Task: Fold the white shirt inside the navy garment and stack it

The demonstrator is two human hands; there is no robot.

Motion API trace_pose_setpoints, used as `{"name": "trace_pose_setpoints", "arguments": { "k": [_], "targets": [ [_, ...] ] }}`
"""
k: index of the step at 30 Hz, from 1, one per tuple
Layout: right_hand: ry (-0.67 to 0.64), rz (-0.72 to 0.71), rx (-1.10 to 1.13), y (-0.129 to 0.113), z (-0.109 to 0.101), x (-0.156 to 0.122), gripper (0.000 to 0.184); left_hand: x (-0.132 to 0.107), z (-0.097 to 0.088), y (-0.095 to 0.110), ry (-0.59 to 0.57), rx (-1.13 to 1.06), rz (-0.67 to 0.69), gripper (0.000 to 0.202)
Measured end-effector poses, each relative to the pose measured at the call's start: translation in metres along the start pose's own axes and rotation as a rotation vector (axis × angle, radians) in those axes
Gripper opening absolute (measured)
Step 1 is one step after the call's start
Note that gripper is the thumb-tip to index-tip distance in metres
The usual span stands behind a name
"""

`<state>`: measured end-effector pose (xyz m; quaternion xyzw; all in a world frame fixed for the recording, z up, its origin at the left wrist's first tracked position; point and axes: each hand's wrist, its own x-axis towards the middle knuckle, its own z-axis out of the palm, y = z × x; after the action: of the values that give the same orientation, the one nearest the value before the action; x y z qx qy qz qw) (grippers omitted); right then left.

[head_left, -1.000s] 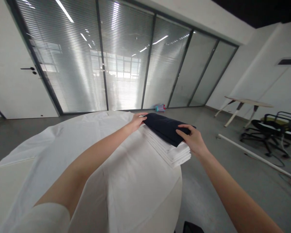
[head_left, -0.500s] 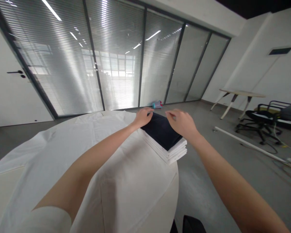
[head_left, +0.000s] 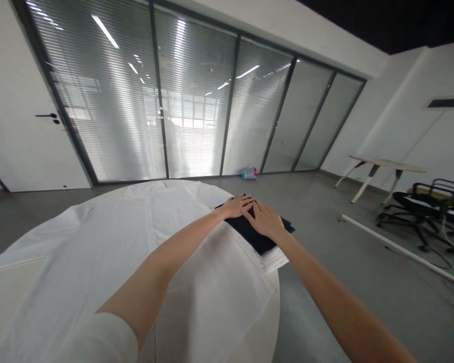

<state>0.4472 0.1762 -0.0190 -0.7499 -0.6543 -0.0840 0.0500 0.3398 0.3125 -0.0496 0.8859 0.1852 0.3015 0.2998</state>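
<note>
Both palms lie flat on a folded black cloth that tops a stack of folded white cloths at the table's right edge. My left hand rests on its far left part, fingers stretched out and holding nothing. Beside it, almost touching at the fingertips, my right hand presses on the black cloth with fingers spread. A white shirt-like garment is spread out left of the stack, with slight wrinkles. The black cloth's right corner juts past the stack.
The round white table fills the lower left. On the grey floor beyond are a blue and red basket, a long white bar and a black office chair. A wooden-topped table stands near the right wall.
Both hands have come down from the far edge of the black cloth and now lie flat on it, close together. Its right corner now sticks out further. The view has tilted up slightly.
</note>
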Motion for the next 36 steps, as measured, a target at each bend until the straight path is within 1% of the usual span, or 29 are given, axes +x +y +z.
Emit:
{"name": "trace_pose_setpoints", "arguments": {
  "k": [2,4,5,7,9,11,13,14,15,17,19,21,23,25,27,30,33,36],
  "targets": [
    [0.002,0.001,-0.012,0.0,-0.001,0.002,0.078,-0.001,-0.005,0.0,0.028,0.0,0.044,0.033],
    [-0.026,0.02,-0.022,0.001,-0.004,0.003,0.077,-0.008,-0.02,-0.004,0.07,0.054,0.067,0.036],
    [-0.056,0.031,-0.029,0.001,-0.009,0.004,0.077,-0.016,-0.032,-0.009,0.097,0.11,0.039,0.038],
    [-0.132,0.04,-0.064,-0.002,-0.024,0.009,0.076,-0.042,-0.066,-0.023,0.157,0.253,-0.1,0.038],
    [-0.159,-0.009,-0.129,-0.014,-0.045,0.018,0.07,-0.079,-0.109,-0.042,0.218,0.348,-0.268,0.038],
    [-0.109,-0.107,-0.181,-0.036,-0.065,0.033,0.059,-0.126,-0.152,-0.061,0.274,0.43,-0.436,0.039],
    [-0.056,-0.211,-0.168,-0.068,-0.078,0.054,0.051,-0.175,-0.188,-0.076,0.312,0.517,-0.623,0.042],
    [-0.067,-0.244,-0.133,-0.086,-0.081,0.066,0.05,-0.199,-0.202,-0.082,0.326,0.557,-0.708,0.043],
    [-0.108,-0.266,-0.087,-0.105,-0.08,0.079,0.051,-0.221,-0.214,-0.086,0.339,0.592,-0.785,0.045],
    [-0.236,-0.275,0.01,-0.142,-0.068,0.104,0.056,-0.262,-0.231,-0.091,0.34,0.668,-0.92,0.052],
    [-0.319,-0.278,0.064,-0.174,-0.045,0.125,0.061,-0.295,-0.243,-0.095,0.287,0.747,-1.035,0.061],
    [-0.348,-0.276,0.09,-0.198,-0.017,0.139,0.064,-0.32,-0.251,-0.099,0.209,0.8,-1.105,0.071],
    [-0.358,-0.259,0.107,-0.213,0.011,0.145,0.067,-0.34,-0.259,-0.103,0.165,0.811,-1.118,0.078],
    [-0.355,-0.245,0.116,-0.222,0.037,0.146,0.068,-0.355,-0.266,-0.108,0.159,0.813,-1.11,0.08],
    [-0.344,-0.233,0.128,-0.226,0.059,0.146,0.069,-0.367,-0.274,-0.112,0.167,0.823,-1.112,0.079],
    [-0.327,-0.224,0.152,-0.231,0.081,0.146,0.072,-0.383,-0.286,-0.119,0.171,0.833,-1.132,0.079],
    [-0.291,-0.237,0.162,-0.234,0.091,0.145,0.073,-0.393,-0.294,-0.124,0.164,0.838,-1.15,0.078],
    [-0.237,-0.286,0.166,-0.232,0.09,0.144,0.071,-0.396,-0.295,-0.127,0.179,0.841,-1.144,0.077]
  ]
}}
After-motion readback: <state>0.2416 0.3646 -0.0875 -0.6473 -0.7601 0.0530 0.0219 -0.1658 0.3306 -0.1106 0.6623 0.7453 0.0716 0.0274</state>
